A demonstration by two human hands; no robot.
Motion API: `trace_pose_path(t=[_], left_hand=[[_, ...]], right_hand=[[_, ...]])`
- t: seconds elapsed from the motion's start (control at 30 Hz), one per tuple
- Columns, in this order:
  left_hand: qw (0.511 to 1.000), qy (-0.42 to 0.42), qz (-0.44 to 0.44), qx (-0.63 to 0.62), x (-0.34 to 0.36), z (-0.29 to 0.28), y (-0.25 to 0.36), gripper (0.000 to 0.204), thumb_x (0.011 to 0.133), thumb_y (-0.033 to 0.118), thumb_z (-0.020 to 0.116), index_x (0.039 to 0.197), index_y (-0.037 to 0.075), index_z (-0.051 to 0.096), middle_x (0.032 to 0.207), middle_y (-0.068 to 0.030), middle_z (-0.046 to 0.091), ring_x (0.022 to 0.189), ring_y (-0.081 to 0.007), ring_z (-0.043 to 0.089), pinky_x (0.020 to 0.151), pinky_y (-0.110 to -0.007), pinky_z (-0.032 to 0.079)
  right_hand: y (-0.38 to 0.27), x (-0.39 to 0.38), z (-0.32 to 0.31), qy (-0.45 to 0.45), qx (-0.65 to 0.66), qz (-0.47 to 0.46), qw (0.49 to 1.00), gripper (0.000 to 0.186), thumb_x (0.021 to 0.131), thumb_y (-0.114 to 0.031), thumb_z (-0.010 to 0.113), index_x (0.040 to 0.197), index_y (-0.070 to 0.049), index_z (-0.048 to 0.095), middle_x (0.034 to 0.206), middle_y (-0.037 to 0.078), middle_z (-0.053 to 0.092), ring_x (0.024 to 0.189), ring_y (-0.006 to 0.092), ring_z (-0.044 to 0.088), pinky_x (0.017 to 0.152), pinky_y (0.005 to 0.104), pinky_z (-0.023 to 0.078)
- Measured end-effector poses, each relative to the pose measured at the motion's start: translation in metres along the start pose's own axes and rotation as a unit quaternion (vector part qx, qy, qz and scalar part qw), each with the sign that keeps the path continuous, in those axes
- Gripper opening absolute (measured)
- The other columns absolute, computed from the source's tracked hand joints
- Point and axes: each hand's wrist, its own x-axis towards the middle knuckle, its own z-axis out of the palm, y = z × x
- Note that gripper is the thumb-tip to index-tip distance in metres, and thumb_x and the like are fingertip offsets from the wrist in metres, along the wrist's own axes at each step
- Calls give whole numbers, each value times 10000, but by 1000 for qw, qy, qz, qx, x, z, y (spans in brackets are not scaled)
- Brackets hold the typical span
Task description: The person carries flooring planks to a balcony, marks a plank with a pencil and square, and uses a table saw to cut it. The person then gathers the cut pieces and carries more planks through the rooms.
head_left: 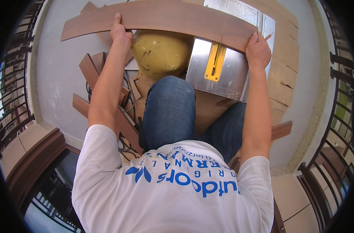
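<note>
A long brown wooden plank (pixel 173 17) spans the far side in front of me, its right part over a metal table saw (pixel 198 64). My left hand (pixel 121 32) grips its near edge left of the middle, thumb on top and the other fingers hidden beneath. At the plank's right end, my right hand (pixel 258 50) is closed on the corner. A pencil (pixel 268 37) sticks out beside the right fingers; how it is held is hard to see. Across the plank runs a thin line, above the saw's yellow insert (pixel 214 64). The blade cannot be made out.
Left of the saw stands a scuffed yellow rounded tub (pixel 160 54). Several brown board offcuts (pixel 89 70) and dark cables (pixel 127 145) lie at the left. Cardboard (pixel 282 73) covers floor at the right. Railings (pixel 19 77) run along both sides. My jeans-clad knee is close to the tub.
</note>
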Motion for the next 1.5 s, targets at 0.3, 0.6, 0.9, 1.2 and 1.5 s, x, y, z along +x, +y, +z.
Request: trace_pose_path(t=[0.3, 0.6, 0.9, 1.2, 1.5], left_hand=[[1000, 0, -7, -23, -4, -10, 4, 327, 960, 175, 683, 1222, 5, 584, 1181, -116, 681, 1047, -278, 674, 913, -424, 591], [1000, 0, -8, -5, -17, -13, 6, 332, 976, 209, 662, 1223, 0, 587, 1196, -118, 678, 1054, -280, 670, 918, -427, 581], [1000, 2, -1, 3, -29, -16, 6, 341, 982, 217, 655, 1229, -9, 590, 1206, -130, 672, 1056, -291, 666, 911, -424, 580], [1000, -6, -8, -3, -29, -24, 9, 343, 978, 205, 662, 1230, -15, 587, 1209, -139, 668, 1056, -295, 662, 913, -435, 579], [1000, -15, -20, 7, -28, -34, 9, 354, 987, 223, 649, 1249, -4, 575, 1232, -130, 657, 1086, -291, 646, 931, -438, 563]], right_hand=[[1, -8, 0, 11, 9, -9, 1000, 352, 1002, -363, 456, 1133, -126, 683, 948, 207, 709, 905, 433, 667, 797, 521, 524], [3, -16, -5, -17, 3, 2, 1000, 354, 1003, -354, 468, 1180, -134, 682, 937, 215, 709, 903, 426, 672, 787, 521, 528], [5, -25, -6, 9, 15, -10, 1000, 341, 1009, -341, 466, 1157, -123, 681, 913, 207, 704, 879, 419, 671, 769, 515, 526], [7, -32, -6, 22, 21, -19, 999, 335, 1010, -338, 471, 1166, -125, 678, 915, 203, 703, 877, 421, 668, 767, 516, 525], [8, -38, -8, 19, 24, -20, 999, 345, 1010, -337, 481, 1179, -106, 674, 926, 213, 704, 883, 422, 671, 772, 514, 528]])
